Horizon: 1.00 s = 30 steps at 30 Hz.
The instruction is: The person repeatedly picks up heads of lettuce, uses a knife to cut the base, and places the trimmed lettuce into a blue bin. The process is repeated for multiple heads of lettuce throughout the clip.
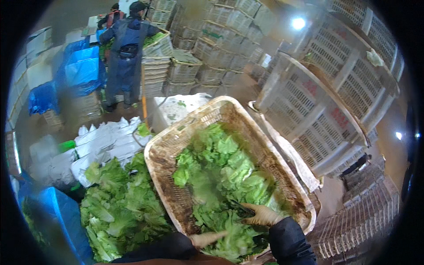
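Before me a dirt-stained white plastic crate (228, 100) is tilted in view, with green leafy lettuce (212, 185) piled inside. At its near end, my gloved right hand (263, 214) grips a dark, narrow knife (243, 207) whose blade points up and left over the leaves. My left hand (208, 239), also gloved, lies against a head of lettuce (232, 246) in the crate's near corner. Leaves and blur obscure its fingertips, so its grasp is unclear. Left of the crate is a second heap of loose lettuce (122, 212).
White wrapped bundles (106, 142) and a blue plastic sheet (63, 222) are at left. A white foam box (182, 106) stands beyond the crate. Slotted crates (311, 116) are stacked at right, near nested crates (357, 212). Two people work farther back, one in a dark apron (124, 59).
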Available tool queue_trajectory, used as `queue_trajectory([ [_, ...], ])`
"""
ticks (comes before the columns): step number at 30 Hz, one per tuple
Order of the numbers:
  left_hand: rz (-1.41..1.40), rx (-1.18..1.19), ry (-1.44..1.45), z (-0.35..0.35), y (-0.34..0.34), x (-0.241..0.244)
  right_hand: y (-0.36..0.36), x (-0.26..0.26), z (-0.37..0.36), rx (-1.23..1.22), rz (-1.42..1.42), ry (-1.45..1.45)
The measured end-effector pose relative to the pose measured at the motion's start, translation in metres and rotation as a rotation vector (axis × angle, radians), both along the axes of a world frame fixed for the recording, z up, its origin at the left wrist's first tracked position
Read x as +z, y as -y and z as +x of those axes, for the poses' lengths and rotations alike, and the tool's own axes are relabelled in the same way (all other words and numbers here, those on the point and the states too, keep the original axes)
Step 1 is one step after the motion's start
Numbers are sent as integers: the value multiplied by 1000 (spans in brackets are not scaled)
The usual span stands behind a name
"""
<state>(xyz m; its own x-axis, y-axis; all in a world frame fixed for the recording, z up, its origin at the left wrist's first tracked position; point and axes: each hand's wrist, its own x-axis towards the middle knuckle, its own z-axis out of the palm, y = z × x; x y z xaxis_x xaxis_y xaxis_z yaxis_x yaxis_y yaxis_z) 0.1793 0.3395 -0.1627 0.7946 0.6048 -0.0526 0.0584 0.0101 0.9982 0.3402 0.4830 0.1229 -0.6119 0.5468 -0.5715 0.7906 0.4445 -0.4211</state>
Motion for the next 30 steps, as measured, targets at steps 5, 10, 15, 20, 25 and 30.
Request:
queue_trajectory([
  [5, 42, 93, -248, 21, 7, 82, -17, -55, 27, 154, -71, 220],
  [10, 518, 616, 170, 20, 39, 66, -4, -29, -4, 190, 1, 74],
  [15, -409, 864, 495, -68, 67, 178, 58, 52, 2, -101, 228, -603],
  [20, -344, 1136, 969, -161, 173, 131, 130, 15, -75, -861, -121, -1014],
  [25, -435, 1369, 928, -131, 219, 82, 221, -94, -120, -629, -714, -551],
  [30, -345, 1471, 826, -167, 268, 119, 186, -58, -149, -132, 2, -611],
])
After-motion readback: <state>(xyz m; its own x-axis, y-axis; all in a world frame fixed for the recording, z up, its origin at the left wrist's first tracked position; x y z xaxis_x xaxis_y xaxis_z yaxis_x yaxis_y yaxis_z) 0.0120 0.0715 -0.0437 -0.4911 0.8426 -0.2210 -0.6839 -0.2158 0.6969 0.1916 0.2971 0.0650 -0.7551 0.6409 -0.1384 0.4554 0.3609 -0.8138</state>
